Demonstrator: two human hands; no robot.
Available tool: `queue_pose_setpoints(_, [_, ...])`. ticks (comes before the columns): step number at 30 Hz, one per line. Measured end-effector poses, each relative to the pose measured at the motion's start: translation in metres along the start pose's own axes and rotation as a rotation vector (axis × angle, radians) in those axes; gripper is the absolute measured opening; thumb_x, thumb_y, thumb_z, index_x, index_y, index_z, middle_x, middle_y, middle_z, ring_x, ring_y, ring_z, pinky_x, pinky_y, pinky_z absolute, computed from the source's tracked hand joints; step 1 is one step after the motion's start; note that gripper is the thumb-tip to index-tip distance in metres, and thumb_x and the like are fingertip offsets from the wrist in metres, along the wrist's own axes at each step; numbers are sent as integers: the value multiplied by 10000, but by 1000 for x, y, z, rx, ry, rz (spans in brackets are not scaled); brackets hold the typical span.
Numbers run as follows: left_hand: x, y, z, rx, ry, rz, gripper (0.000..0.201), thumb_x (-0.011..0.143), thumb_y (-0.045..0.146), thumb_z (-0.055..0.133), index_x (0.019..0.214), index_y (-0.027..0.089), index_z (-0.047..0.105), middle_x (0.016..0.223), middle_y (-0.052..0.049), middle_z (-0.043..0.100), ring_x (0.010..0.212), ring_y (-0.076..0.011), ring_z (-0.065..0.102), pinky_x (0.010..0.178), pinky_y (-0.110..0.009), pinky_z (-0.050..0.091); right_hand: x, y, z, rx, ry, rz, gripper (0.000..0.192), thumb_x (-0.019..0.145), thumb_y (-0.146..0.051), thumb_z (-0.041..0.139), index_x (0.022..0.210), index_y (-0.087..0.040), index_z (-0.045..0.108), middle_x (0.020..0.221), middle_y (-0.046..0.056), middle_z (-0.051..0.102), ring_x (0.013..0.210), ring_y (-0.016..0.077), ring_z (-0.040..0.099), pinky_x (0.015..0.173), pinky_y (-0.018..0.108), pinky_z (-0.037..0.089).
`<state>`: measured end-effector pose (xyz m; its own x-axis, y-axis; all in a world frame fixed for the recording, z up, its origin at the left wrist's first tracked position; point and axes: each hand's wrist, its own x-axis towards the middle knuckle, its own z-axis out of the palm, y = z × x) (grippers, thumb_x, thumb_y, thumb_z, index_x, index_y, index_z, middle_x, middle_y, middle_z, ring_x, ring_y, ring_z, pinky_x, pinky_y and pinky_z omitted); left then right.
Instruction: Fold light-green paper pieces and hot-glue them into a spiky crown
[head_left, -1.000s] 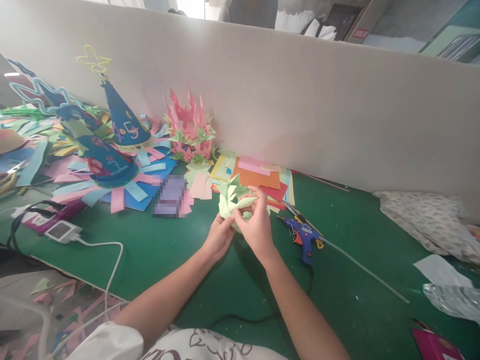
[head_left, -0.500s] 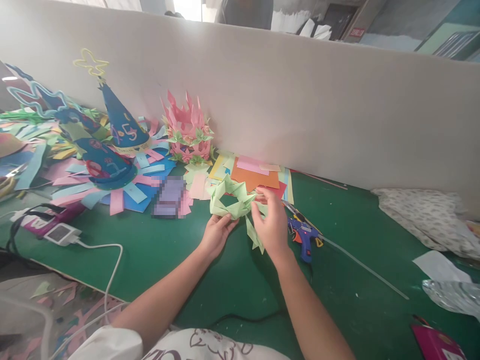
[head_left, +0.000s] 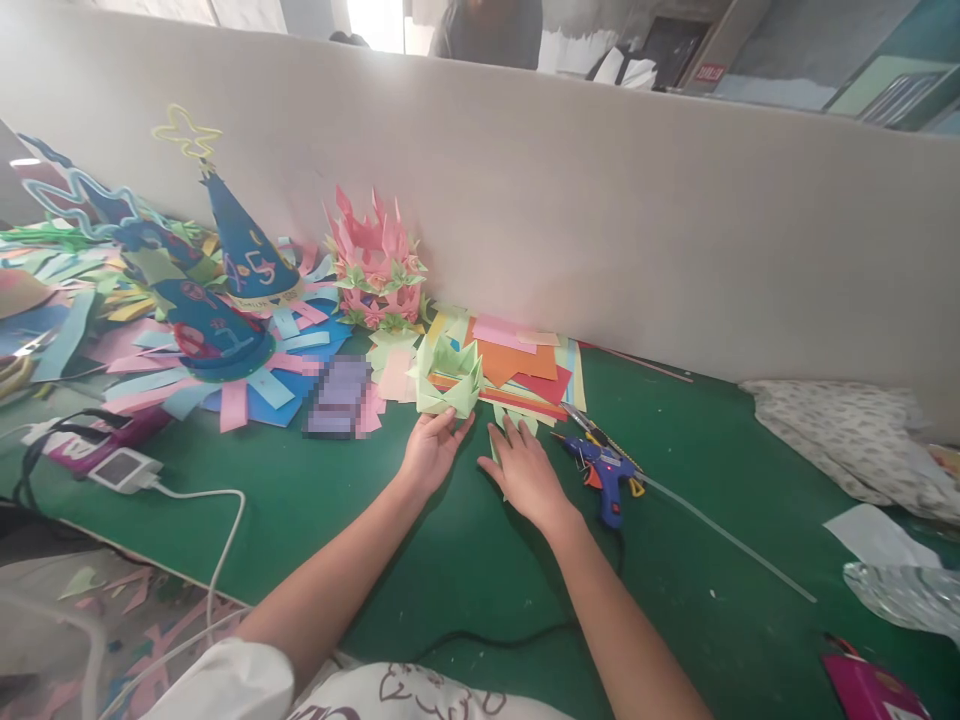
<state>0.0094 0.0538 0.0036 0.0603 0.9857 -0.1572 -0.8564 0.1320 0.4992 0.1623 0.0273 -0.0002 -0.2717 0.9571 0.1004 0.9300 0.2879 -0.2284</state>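
Pale green paper ring

Paper-craft workroom, as I see it on my feed
I read it from the green desk along a pale partition, carrying blue cone hats, a pink paper crown, a light-green folded paper ring, coloured sheets and a glue gun, with paper scraps below its edge.
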Motion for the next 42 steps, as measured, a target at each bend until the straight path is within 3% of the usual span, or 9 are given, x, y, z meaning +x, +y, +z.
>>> queue_pose_setpoints(7, [9,-14,1,8,161,-107,82,746,50,623,759,130,612,792,-11,656,795,-96,632,920,-287,470,-37,-2,-18,34,8,-54,446,920,-391,413,1326,-216,469,1438,117,390,1312,319,353,1018,506,358])
queue_pose_setpoints(11, [-1,-10,1,217,239,-148,68,834,135,571,791,107,616,882,-76,667,850,-127,645,884,-265,489,-63,14,-35,128,167,113,380,943,-343,334,1225,-194,540,1271,119,549,1170,260,504,944,416,438])
queue_pose_setpoints(16, [-16,-1,-2,519,13,-497,417,854,458,523,848,60,646,857,-157,682,689,-149,646,646,-247,515,-83,32,-37,206,179,231,298,918,-345,376,1048,-201,602,1016,96,643,804,206,619,673,326,497])
queue_pose_setpoints(22, [-30,-11,7,778,-240,-525,491,803,571,512,784,94,624,813,-112,675,588,-104,596,523,-203,434,-91,58,-37,36,405,438,240,864,-398,437,884,-184,544,848,105,600,733,226,563,611,321,432])
queue_pose_setpoints(26, [-42,-18,9,1142,-409,-313,390,816,517,514,770,136,583,786,-64,643,593,-112,562,541,-229,434,-99,72,-33,-4,374,557,314,824,-496,457,884,-189,477,841,108,575,730,240,551,577,314,409])
queue_pose_setpoints(29, [-49,-20,5,1521,-578,44,205,791,366,604,850,171,583,847,-47,617,707,-155,569,650,-282,456,-102,73,-28,46,303,627,349,800,-544,459,895,-209,436,844,88,579,707,235,560,521,290,383])
queue_pose_setpoints(32, [-51,-24,-2,1717,-706,298,295,743,276,668,994,189,540,1005,-79,587,918,-230,548,793,-358,460,-102,70,-26,79,276,688,389,770,-566,481,926,-217,406,850,76,587,674,228,565,496,279,368])
queue_pose_setpoints(35, [-49,-30,-7,1793,-707,403,385,757,269,653,1091,193,476,1079,-104,554,990,-257,520,836,-395,458,-100,69,-26,84,275,705,399,758,-560,490,935,-215,396,840,76,592,671,230,570,498,279,370])
queue_pose_setpoints(42, [-45,-31,-10,1638,-603,388,147,861,155,430,991,199,482,946,-55,544,772,-155,542,720,-299,479,-99,77,-21,392,405,816,423,686,-441,591,994,-195,437,863,67,592,700,209,581,555,290,425])
